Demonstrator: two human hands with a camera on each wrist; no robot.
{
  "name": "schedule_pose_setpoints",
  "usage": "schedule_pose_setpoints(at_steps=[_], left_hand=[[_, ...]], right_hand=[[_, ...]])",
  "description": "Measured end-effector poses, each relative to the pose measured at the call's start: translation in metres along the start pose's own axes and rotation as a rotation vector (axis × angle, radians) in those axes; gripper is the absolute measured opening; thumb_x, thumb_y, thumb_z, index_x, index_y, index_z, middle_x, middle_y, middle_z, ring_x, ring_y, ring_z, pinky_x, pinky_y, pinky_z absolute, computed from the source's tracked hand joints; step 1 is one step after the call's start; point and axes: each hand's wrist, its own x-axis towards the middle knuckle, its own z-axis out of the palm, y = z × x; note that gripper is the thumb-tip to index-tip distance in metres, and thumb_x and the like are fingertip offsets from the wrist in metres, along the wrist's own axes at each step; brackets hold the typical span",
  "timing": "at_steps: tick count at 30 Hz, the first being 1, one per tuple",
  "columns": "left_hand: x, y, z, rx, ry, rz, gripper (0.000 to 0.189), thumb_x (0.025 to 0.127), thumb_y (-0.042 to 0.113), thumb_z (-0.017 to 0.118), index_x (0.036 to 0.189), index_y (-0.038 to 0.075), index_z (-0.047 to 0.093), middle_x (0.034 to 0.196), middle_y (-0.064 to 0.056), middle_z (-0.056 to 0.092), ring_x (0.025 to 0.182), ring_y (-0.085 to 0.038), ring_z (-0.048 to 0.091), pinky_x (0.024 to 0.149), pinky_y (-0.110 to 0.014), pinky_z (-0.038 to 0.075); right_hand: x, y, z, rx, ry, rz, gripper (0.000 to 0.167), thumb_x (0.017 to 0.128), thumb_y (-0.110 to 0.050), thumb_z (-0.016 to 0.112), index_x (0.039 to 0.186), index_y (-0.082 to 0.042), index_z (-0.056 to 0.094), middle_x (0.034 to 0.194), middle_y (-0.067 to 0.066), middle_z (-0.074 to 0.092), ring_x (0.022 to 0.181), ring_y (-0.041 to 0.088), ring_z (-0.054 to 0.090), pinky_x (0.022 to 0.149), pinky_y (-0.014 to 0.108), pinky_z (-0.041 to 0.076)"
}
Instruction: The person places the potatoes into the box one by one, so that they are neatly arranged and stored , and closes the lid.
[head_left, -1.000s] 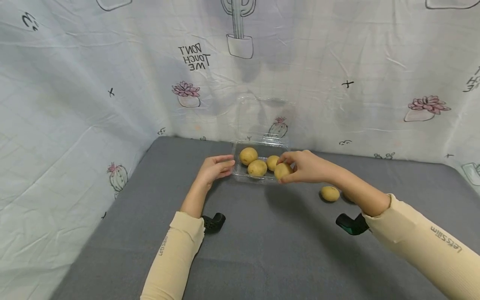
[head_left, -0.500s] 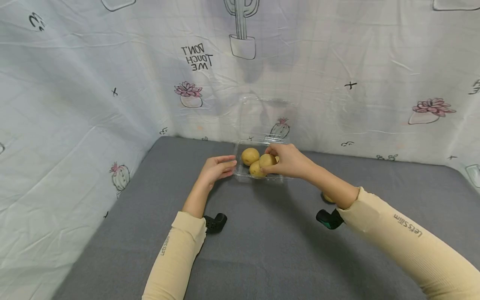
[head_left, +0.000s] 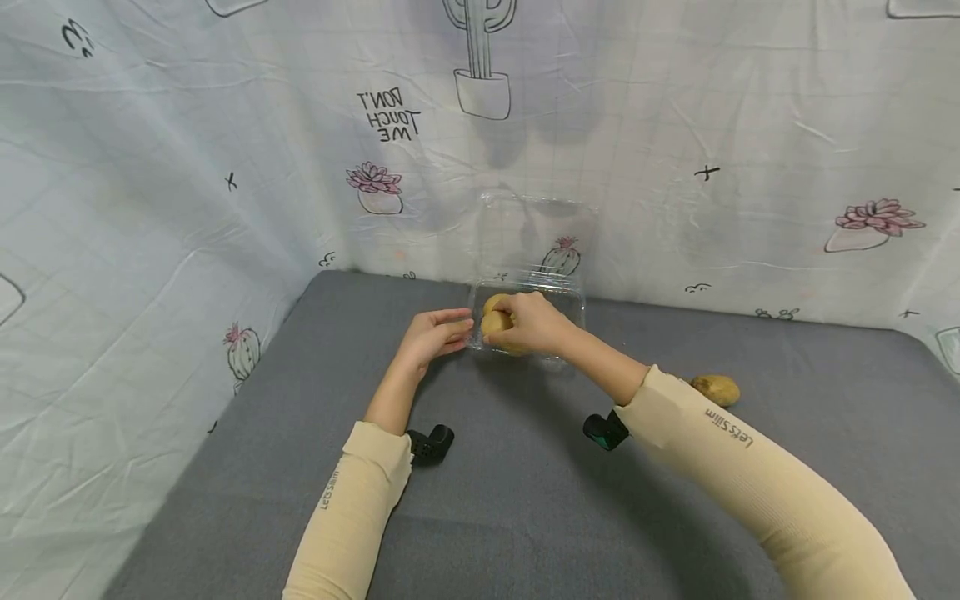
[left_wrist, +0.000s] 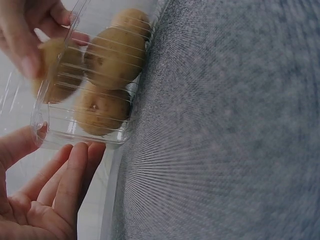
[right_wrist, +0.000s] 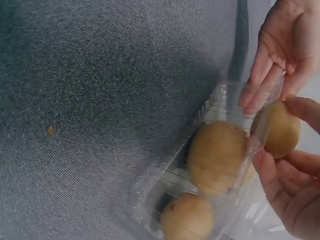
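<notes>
right hand (head_left: 534, 325) has carried potato (head_left: 494, 325) leftward

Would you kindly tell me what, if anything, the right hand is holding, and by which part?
The right hand holds a potato, pinched by its opposite sides between the thumb and fingers.

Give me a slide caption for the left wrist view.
Left hand touching the end of a clear container, right hand holding a potato at its rim, three more potatoes inside.
</notes>
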Motion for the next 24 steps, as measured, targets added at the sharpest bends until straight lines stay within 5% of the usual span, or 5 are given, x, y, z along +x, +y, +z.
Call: schedule_pose_setpoints(at_steps=[10, 17, 24], left_hand=[[0.000, 0.002, 0.000, -0.006, -0.010, -0.001, 0.037, 0.091, 0.017, 0.060, 0.127, 0.008, 0.057, 0.126, -0.012, 0.056, 0.110, -0.023, 0.057, 0.088, -0.029, 0.052], [0.000, 0.003, -0.001, 0.002, -0.011, -0.002, 0.037, 0.090, 0.017, 0.061, 0.126, 0.009, 0.058, 0.125, -0.011, 0.057, 0.111, -0.022, 0.057, 0.089, -0.029, 0.052], [0.000, 0.002, -0.002, 0.008, -0.017, -0.006, 0.037, 0.090, 0.016, 0.061, 0.126, 0.009, 0.058, 0.127, -0.010, 0.056, 0.109, -0.023, 0.058, 0.088, -0.029, 0.052]], right_hand=[[0.009, -0.004, 0.011, -0.023, -0.024, 0.016, 0.043, 0.088, -0.031, 0.063, 0.116, 0.003, 0.060, 0.073, 0.005, 0.057, 0.054, 0.012, 0.047, 0.045, 0.018, 0.036], [0.015, -0.001, 0.012, -0.064, -0.083, 0.099, 0.046, 0.088, -0.033, 0.063, 0.120, 0.000, 0.060, 0.061, 0.000, 0.046, 0.048, 0.009, 0.038, 0.042, 0.019, 0.028], [0.021, 0.002, 0.020, -0.158, -0.033, 0.126, 0.043, 0.082, -0.036, 0.070, 0.117, -0.010, 0.065, 0.096, 0.006, 0.066, 0.075, 0.019, 0.060, 0.058, 0.028, 0.049]])
